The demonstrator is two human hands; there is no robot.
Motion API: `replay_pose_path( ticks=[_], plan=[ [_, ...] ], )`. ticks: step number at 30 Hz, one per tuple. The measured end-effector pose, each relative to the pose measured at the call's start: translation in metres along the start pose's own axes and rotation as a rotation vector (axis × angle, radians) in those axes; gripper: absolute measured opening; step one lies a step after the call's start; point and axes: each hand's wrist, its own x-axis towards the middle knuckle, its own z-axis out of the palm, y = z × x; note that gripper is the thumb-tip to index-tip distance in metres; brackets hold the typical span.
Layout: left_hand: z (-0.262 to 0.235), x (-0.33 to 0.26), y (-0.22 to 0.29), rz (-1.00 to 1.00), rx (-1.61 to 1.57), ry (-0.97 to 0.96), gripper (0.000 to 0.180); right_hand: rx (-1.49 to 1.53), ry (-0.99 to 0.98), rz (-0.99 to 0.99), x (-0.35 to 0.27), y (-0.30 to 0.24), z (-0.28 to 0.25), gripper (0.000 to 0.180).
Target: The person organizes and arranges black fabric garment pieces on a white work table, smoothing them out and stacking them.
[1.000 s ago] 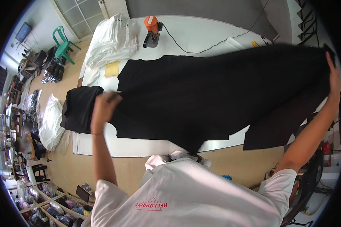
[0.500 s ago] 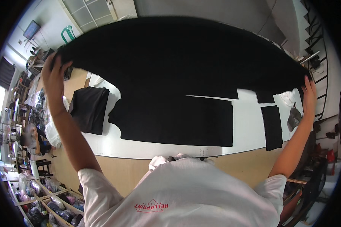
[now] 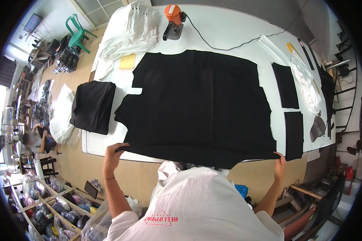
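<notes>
A large piece of black fabric [image 3: 197, 104] lies spread over the white table, its near edge drawn up to my body. At that edge's left corner my left hand [image 3: 113, 154] pinches the cloth. My right hand [image 3: 280, 160] grips the right corner between thumb and fingers. The near edge hangs slightly past the table front and sags in the middle. Other black cut pieces seem to lie under it, though where one ends and another begins is hard to tell. To the left sits a folded black fabric stack [image 3: 93, 106].
An orange electric cloth cutter [image 3: 173, 20] with a long cord stands at the far side, beside stacked white fabric [image 3: 128, 32] and a yellow sheet [image 3: 127, 62]. Small black fabric stacks [image 3: 285, 85] and a grey cap [image 3: 317, 127] lie right. Another person [image 3: 40, 138] sits far left.
Both hands have come down and toward me from beyond the table's middle, bringing the fabric's edge along. The cloth, raised before, now lies flat, and the cutter and white stack are uncovered.
</notes>
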Motion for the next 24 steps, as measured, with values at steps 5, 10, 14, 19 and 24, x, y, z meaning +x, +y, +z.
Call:
replay_pose_path(
  ticks=[5, 10, 14, 19, 24],
  plan=[
    [0.012, 0.048, -0.026, -0.009, 0.123, -0.052, 0.02, -0.149, -0.024, -0.126, 0.04, 0.008, 0.026, 0.036],
    [0.007, 0.164, 0.006, 0.058, -0.019, 0.002, 0.023, -0.116, -0.017, -0.223, 0.134, -0.036, 0.015, 0.029],
    [0.029, 0.272, 0.013, 0.108, -0.135, 0.143, 0.037, -0.025, -0.003, -0.177, 0.21, -0.097, 0.063, 0.037],
    [0.086, 0.355, 0.005, -0.107, -0.132, 0.133, 0.038, -0.203, 0.109, -0.086, 0.287, -0.04, 0.085, 0.043],
    [0.067, 0.364, -0.005, -0.179, -0.098, 0.028, 0.036, -0.145, -0.025, -0.036, 0.298, -0.046, 0.092, 0.042]
  ],
)
